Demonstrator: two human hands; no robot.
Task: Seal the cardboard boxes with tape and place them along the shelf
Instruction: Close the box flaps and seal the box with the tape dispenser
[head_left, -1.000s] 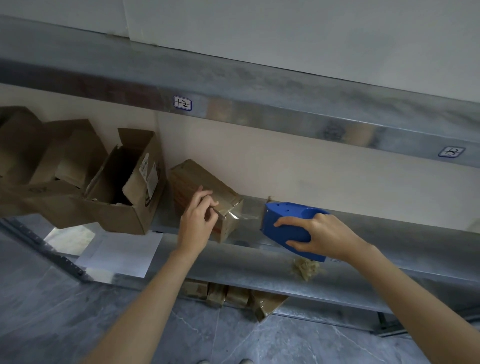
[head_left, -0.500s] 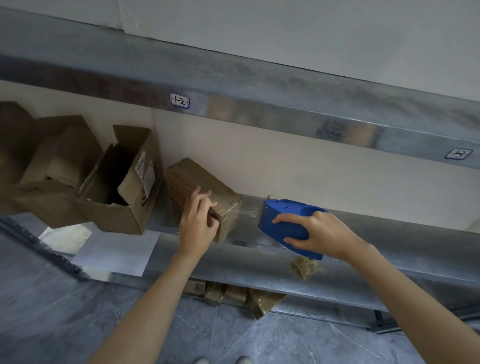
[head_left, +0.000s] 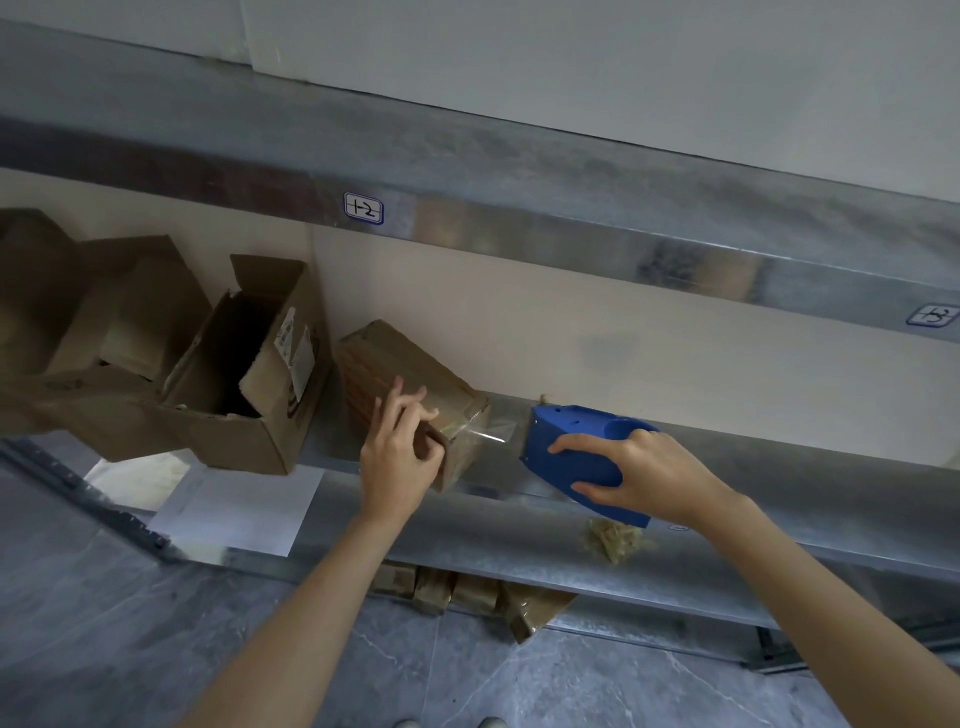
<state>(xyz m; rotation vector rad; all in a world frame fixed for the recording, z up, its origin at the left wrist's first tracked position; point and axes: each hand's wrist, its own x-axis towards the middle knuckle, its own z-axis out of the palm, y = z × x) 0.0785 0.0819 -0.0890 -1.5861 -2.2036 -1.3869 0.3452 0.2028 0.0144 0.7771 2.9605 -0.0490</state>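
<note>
A small closed cardboard box (head_left: 400, 366) lies tilted on the metal shelf (head_left: 519, 525). My left hand (head_left: 397, 457) grips its near front corner, fingers curled over the top edge. A strip of clear tape (head_left: 491, 434) stretches from the box's right end to a blue tape dispenser (head_left: 569, 452). My right hand (head_left: 644, 475) grips the dispenser from above and behind, a short way right of the box.
An open cardboard box (head_left: 244, 374) stands just left of the small one, with more open boxes (head_left: 78, 332) further left. A white sheet (head_left: 228, 514) lies on the shelf. A crumpled tape wad (head_left: 615, 538) sits at the shelf's front. Several boxes (head_left: 467, 592) lie below.
My left hand has slid slightly along the box's front corner, fingers now curled over the edge. The dispenser and my right hand have barely moved; the tape stays stretched between them.
</note>
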